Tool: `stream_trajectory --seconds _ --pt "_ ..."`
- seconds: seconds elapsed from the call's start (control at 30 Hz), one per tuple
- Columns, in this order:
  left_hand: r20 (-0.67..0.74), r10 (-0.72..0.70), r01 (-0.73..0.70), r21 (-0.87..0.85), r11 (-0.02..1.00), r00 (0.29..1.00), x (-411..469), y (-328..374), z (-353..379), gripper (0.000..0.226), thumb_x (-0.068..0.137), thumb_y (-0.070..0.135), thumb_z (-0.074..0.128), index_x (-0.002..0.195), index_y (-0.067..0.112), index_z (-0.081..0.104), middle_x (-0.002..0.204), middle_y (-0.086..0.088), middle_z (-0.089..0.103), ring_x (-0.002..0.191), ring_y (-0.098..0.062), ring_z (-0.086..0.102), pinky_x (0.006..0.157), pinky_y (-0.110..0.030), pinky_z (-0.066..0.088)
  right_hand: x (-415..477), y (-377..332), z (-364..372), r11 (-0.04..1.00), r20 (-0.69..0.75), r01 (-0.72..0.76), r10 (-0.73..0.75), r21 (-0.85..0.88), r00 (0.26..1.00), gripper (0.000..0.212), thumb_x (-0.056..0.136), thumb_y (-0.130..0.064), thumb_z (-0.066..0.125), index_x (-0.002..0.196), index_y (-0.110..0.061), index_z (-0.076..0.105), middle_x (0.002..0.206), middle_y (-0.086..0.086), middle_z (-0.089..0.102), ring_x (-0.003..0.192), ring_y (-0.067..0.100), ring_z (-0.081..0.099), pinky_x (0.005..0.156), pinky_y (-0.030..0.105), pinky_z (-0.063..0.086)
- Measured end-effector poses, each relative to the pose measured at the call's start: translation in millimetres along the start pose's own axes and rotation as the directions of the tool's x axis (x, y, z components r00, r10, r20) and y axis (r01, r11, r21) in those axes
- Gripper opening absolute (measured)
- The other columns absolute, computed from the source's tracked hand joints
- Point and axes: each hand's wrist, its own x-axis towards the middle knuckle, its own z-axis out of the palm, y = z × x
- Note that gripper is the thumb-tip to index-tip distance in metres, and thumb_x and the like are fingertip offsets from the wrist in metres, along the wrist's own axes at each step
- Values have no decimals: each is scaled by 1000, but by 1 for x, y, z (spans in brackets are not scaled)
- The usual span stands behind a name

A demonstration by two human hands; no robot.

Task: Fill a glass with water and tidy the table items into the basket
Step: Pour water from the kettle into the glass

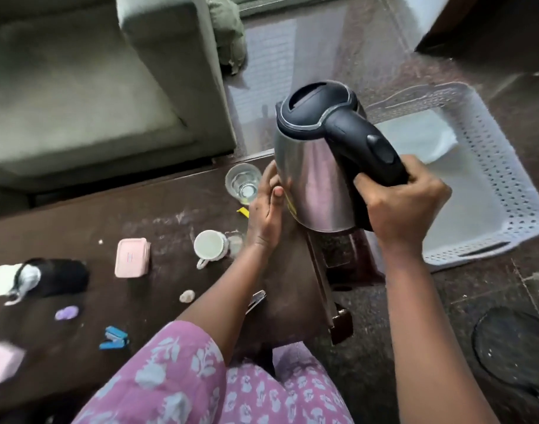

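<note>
Centre frame, a person's right hand [405,206] grips the handle of a steel kettle [317,179], with the left hand [266,209] pressed flat against its side. The glass [243,183] stands just left on the table [170,215], above a mug [210,246], pink box [132,257] and stapler [113,338]. The kettle covers the left rim of the basket [512,166].

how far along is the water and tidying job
Nothing looks finished. In hand: the right hand grips the kettle handle, the left hand rests against its body beside the glass, which looks nearly empty. Left: the mug, pink box and stapler lie on the table, not in the basket.
</note>
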Motion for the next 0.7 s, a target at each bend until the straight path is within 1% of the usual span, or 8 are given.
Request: stream_trajectory --seconds 0.03,0.1,0.17,0.2,0.23,0.33,0.57,0.7 --pt "-13 -18 19 26 999 1000 -5 -3 -5 97 76 80 20 140 10 34 104 14 62 95 11 56 77 0 35 -3 1 2 1000 25 -6 7 -5 1000 16 58 -22 68 60 -10 58 47 -23 25 55 7 32 53 25 29" --pt "-30 -75 77 87 993 997 -15 -9 -15 91 74 82 17 139 22 36 103 -3 69 80 -9 58 63 -11 39 -8 0 6 1000 74 -21 21 -8 997 15 57 -22 68 59 -15 55 47 -23 24 55 6 33 52 24 26" --pt "-40 -120 125 131 984 992 -23 -20 -24 77 79 76 22 138 29 38 103 -3 71 59 -5 54 57 -17 36 -13 -1 9 999 129 -35 37 -16 991 14 57 -22 68 60 -17 56 47 -23 26 56 6 34 52 24 26" --pt "-38 -143 147 141 979 989 -26 -24 -28 69 82 69 24 137 29 38 106 3 70 58 1 54 60 -19 38 -15 -1 10 999 151 -43 46 -26 987 14 57 -23 68 61 -13 59 47 -23 27 56 6 35 52 24 27" --pt "-44 -170 174 149 973 985 -29 -31 -34 64 84 63 25 137 29 39 108 6 69 66 4 58 66 -22 41 -16 -2 12 998 170 -49 55 -39 984 16 57 -24 68 63 -10 62 46 -21 28 56 6 35 52 25 28" --pt "-94 -253 264 145 953 963 -38 -47 -52 51 89 53 37 135 30 40 110 3 69 102 -10 62 91 -32 45 -19 -4 16 996 216 -53 69 -76 974 21 57 -26 66 66 -7 64 46 -11 34 53 11 34 53 26 31" --pt "-144 -289 318 251 914 946 -38 -63 -74 46 90 27 56 133 26 42 112 3 66 105 -19 60 96 -41 46 -18 -11 18 989 314 -47 91 -143 945 18 56 -29 65 65 -14 62 41 -10 28 55 17 36 53 25 30" --pt "-177 -267 318 424 848 947 -20 -70 -75 52 88 20 59 136 16 40 128 -4 56 120 -24 48 102 -34 36 -15 -15 21 982 362 -3 73 -190 929 23 55 -31 64 65 -10 63 46 0 35 55 22 41 53 26 32"
